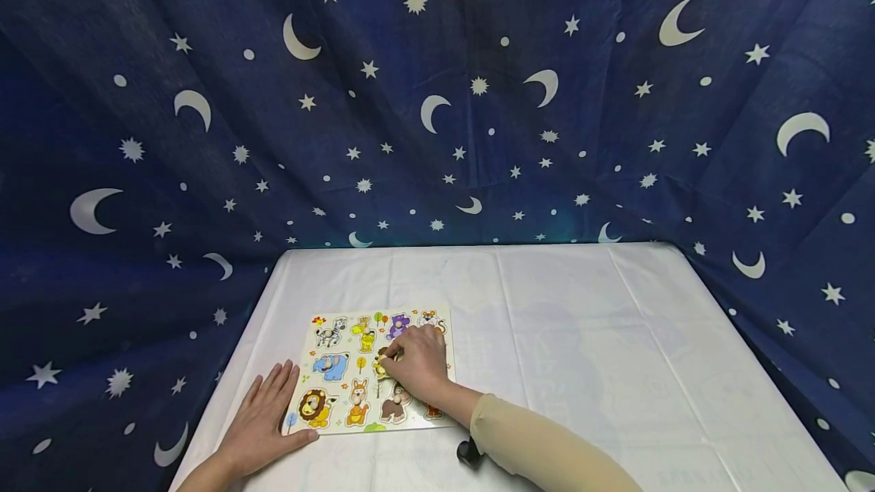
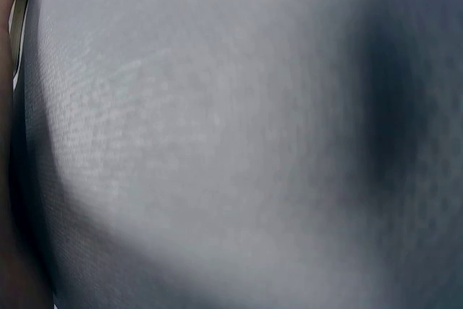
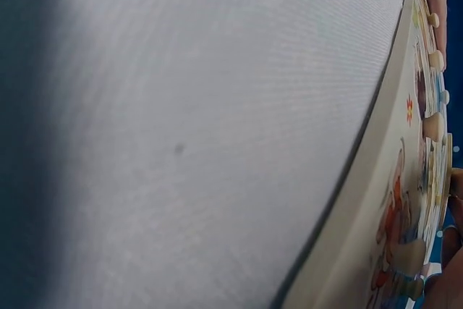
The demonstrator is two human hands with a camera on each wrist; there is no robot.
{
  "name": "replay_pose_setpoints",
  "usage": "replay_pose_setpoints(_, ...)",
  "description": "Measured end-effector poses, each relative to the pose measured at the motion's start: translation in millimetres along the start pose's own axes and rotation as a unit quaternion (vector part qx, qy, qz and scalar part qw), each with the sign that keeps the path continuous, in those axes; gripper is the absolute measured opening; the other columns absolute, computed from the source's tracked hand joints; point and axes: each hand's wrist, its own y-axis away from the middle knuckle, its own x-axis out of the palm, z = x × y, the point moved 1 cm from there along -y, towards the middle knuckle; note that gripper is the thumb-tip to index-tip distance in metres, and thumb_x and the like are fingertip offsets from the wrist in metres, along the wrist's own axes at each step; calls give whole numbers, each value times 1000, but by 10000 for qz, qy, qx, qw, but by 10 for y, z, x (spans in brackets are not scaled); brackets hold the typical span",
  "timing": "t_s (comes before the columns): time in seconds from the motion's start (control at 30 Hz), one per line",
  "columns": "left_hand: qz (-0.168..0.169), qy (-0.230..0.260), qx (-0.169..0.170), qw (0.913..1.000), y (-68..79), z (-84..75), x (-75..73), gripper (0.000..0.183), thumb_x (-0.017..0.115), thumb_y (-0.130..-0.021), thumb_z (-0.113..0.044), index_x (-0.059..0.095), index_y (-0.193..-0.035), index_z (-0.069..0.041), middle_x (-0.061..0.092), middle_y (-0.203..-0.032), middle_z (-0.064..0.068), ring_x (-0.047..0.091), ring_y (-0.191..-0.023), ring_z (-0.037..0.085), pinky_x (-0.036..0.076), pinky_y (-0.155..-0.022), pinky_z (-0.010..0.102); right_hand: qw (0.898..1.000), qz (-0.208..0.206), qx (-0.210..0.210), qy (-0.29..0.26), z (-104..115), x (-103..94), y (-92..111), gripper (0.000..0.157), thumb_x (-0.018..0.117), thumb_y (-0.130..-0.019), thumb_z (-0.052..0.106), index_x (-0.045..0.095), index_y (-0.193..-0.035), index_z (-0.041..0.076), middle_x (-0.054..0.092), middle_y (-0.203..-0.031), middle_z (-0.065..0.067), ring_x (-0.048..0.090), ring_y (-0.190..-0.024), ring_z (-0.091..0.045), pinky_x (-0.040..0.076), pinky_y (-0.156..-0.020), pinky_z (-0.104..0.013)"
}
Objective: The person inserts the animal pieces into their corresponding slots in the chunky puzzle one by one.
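A wooden knob puzzle board (image 1: 374,407) with animal pictures lies flat on the white-covered table. My right hand (image 1: 420,361) reaches over its right half and pinches a yellow and brown animal puzzle piece (image 1: 380,365) near the middle row; the hand partly covers it. In the right wrist view, fingers (image 3: 454,211) at the right edge hold the piece by its knob. My left hand (image 1: 263,420) rests on the table beside the board, fingers extended, its thumb at the lower left corner. The left wrist view shows mostly blurred cloth.
Lion (image 1: 314,407), kangaroo (image 1: 357,405), elephant (image 1: 331,367) and zebra (image 1: 331,333) pictures are visible on the board. A small black object (image 1: 468,452) sits under the right wrist. A dark blue curtain (image 1: 506,120) with moons and stars hangs behind the table (image 1: 581,325).
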Motion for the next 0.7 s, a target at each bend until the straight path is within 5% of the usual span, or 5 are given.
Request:
replay_pose_setpoints(0.4,-17,-18,-88,10000,2,-53,-45,117,74,-76,-73,35,-157,2,34,-162,21,17,-155,29,-2,-126,40,9999,34,21,124,-4,30,9,9,81,-79,40,78,-80,32,61,-90,17,48,-95,-14,40,-91,-38)
replay_pose_setpoints(0.7,-97,-69,25,9999,8,-32,-25,117,73,-77,-73,33,-158,1,34,-161,22,14,-156,26,-4,-126,39,9999,52,-16,129,-24,43,5,9,82,-80,40,79,-81,31,61,-89,16,49,-96,-15,40,-94,-42)
